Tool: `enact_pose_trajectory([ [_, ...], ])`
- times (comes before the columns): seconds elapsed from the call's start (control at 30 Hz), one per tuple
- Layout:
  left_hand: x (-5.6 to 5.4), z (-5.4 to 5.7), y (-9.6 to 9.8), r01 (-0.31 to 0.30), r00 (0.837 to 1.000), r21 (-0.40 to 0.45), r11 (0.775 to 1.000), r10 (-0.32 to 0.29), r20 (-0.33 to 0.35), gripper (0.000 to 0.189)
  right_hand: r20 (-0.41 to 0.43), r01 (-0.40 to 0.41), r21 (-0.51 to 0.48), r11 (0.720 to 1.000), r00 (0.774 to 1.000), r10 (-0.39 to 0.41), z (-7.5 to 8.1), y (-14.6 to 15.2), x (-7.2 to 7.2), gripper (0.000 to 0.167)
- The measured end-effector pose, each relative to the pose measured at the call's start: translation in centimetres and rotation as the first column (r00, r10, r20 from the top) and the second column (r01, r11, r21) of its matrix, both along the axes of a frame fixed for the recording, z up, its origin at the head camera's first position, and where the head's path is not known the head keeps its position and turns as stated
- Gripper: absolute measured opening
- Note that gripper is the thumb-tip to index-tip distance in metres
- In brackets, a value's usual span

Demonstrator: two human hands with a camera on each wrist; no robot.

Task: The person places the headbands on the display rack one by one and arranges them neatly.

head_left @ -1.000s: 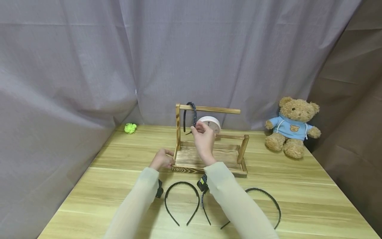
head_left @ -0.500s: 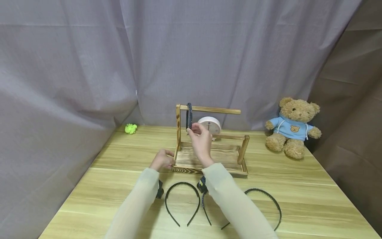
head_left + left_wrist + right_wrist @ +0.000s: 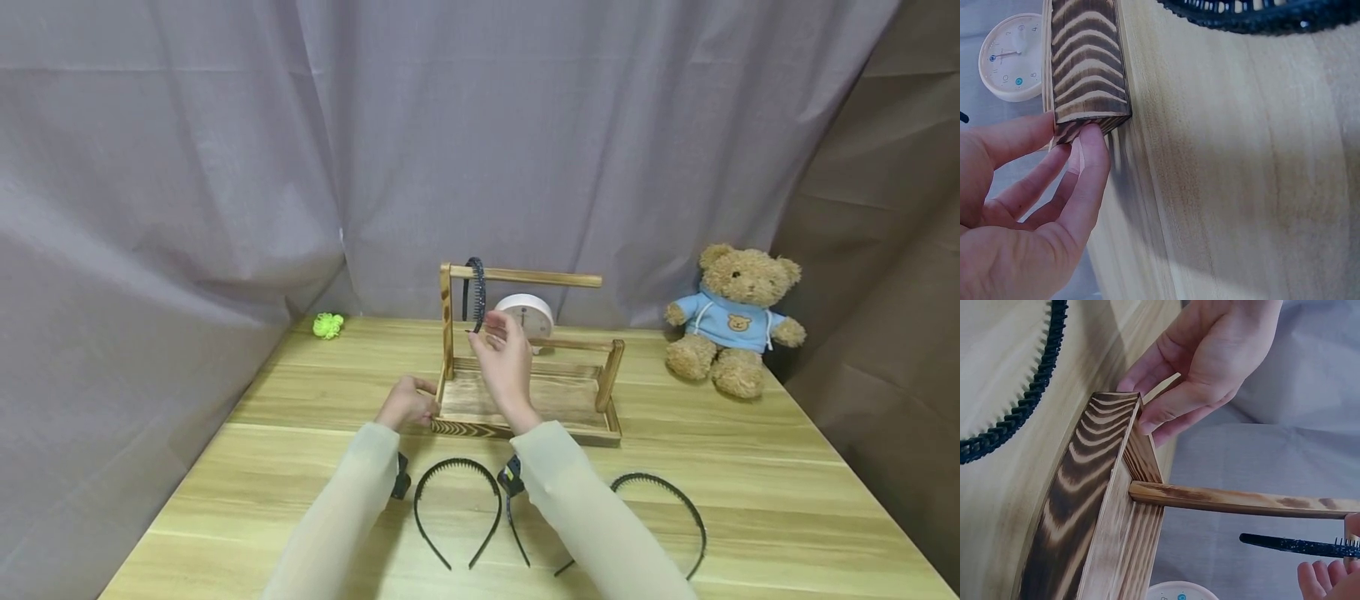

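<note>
A black toothed headband [image 3: 480,287] hangs over the upper bar near the left post of a wooden rack [image 3: 465,428]. My right hand [image 3: 504,358] pinches the headband near its lower front end, between thumb and fingers. In the right wrist view, part of that headband [image 3: 1291,544] shows between the fingertips at the right edge. My left hand [image 3: 408,402] grips the rack's front left corner; in the left wrist view, thumb and fingers of this left hand [image 3: 1035,212] close on the striped wooden end. Most of the right hand lies outside the right wrist view.
Nearer me on the wooden table lie more black headbands: one on the left [image 3: 458,461], one on the right [image 3: 701,525] and one partly under my right forearm [image 3: 517,533]. A white clock [image 3: 528,310] stands behind the rack. Further off are a teddy bear [image 3: 735,321] and a green trinket [image 3: 327,325].
My right hand has shifted slightly left and down. The hanging headband has turned edge-on and partly back, and sits a little further left on the bar. My left hand stays at the corner.
</note>
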State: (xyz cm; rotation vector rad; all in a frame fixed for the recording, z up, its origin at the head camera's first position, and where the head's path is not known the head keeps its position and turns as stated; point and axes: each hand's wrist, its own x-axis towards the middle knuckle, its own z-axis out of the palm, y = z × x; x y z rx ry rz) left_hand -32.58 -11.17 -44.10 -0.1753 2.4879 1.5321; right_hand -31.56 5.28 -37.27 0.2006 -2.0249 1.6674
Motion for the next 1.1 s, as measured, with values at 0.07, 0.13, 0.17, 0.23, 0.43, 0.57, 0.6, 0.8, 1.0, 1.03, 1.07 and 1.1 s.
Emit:
enact_pose_trajectory([
  [0.07,0.0,0.0,0.0,-0.001,1.0,0.005,1.0,0.001,0.003,0.043,0.0,-0.01,-0.011,1.0,1.0,0.01,-0.1,0.2,0.2,0.045],
  [0.13,0.0,0.0,0.1,-0.002,1.0,0.003,1.0,0.002,0.002,0.044,0.0,-0.018,-0.025,1.0,1.0,0.018,-0.1,0.5,0.3,0.046],
  [0.17,0.0,0.1,0.1,-0.002,1.0,0.004,1.0,0.002,0.001,0.044,-0.002,-0.02,-0.03,0.999,1.0,0.02,-0.2,0.6,0.3,0.046],
  [0.23,0.0,0.2,0.1,-0.003,1.0,0.003,1.0,0.003,-0.002,0.044,-0.004,-0.022,-0.04,0.999,1.0,0.022,-0.3,0.9,0.4,0.047],
  [0.43,0.1,0.2,0.0,-0.002,1.0,0.0,1.0,0.002,-0.012,0.044,0.009,-0.021,-0.068,0.997,1.0,0.021,-0.9,1.8,0.9,0.048],
  [0.57,0.1,0.1,0.0,-0.001,1.0,0.0,1.0,0.001,-0.016,0.044,0.037,-0.021,-0.074,0.997,0.999,0.024,-1.1,2.2,1.4,0.048],
  [0.6,0.1,0.0,0.0,0.001,1.0,0.001,1.0,-0.001,-0.017,0.044,0.042,-0.021,-0.075,0.997,0.999,0.025,-1.2,2.3,1.5,0.048],
  [0.8,0.1,0.0,0.0,-0.004,1.0,0.012,1.0,0.004,-0.001,0.044,0.059,-0.008,-0.062,0.998,0.998,0.011,-1.1,2.8,2.4,0.053],
  [1.0,0.0,0.0,0.0,-0.009,1.0,0.019,1.0,0.009,0.006,0.043,0.068,-0.009,-0.039,0.999,0.998,0.012,-1.0,3.0,3.2,0.053],
  [1.03,0.0,0.0,0.0,-0.009,1.0,0.022,1.0,0.009,0.007,0.043,0.069,-0.01,-0.037,0.999,0.998,0.012,-1.0,3.0,3.3,0.053],
  [1.07,0.0,0.0,0.0,-0.008,1.0,0.024,1.0,0.008,0.005,0.043,0.069,-0.011,-0.038,0.999,0.998,0.013,-1.0,3.1,3.5,0.053],
  [1.1,0.0,0.0,0.0,-0.008,1.0,0.027,1.0,0.008,0.006,0.043,0.066,-0.012,-0.038,0.999,0.998,0.014,-1.0,3.2,3.7,0.053],
])
